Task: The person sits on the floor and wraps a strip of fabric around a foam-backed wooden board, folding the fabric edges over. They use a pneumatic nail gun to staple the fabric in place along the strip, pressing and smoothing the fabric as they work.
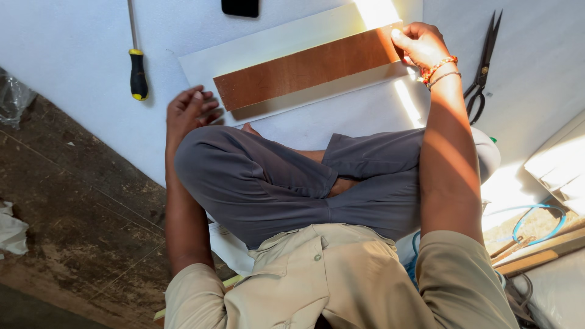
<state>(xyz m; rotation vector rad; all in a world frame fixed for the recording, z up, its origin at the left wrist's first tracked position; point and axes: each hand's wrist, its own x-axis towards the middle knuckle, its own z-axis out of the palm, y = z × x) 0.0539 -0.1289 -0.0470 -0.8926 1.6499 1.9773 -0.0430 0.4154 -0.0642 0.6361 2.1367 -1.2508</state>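
- Two hands on one flat brown veneer strip (304, 68): right hand (419, 44) pinches its far end, left hand (192, 109) rests loosely curled at near end.
- Strip lies on pale smooth sheet (201, 61), white floor covering (73, 49).
- Screwdriver (138, 67), black shears (483, 64) nearby.

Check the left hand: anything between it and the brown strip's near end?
Nothing visible. The left hand rests on the white sheet just beside the brown strip; only bare sheet lies between. The right hand already grips the far end.
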